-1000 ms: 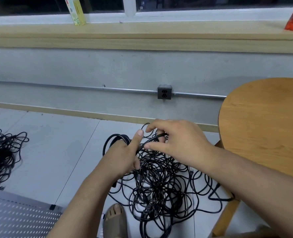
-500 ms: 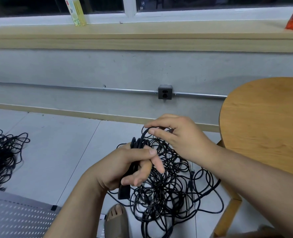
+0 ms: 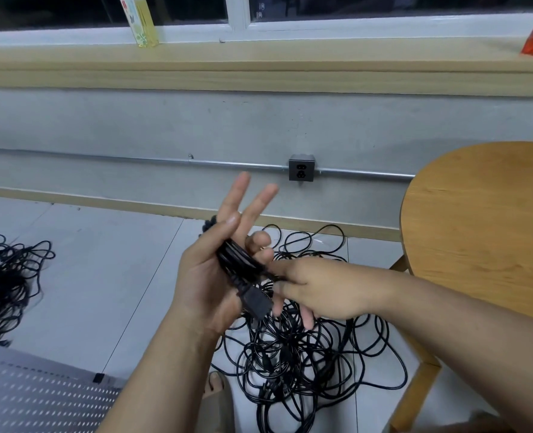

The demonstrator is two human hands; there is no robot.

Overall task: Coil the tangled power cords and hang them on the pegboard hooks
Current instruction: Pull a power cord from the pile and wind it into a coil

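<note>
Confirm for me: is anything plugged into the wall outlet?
No, the wall outlet shows both of its sockets bare, with nothing plugged in.

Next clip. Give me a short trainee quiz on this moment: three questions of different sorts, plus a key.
1. True or false: the coiled cord already hangs on the pegboard.
2. The coiled cord lies across the palm of the left hand. What sticks out at its lower end? A) a black plug B) a metal hook C) a roll of tape
3. Fill in: ___ tangled piles of cord lie on the floor.

Key: 1 false. 2 A. 3 two: the near pile and the far-left pile.
</note>
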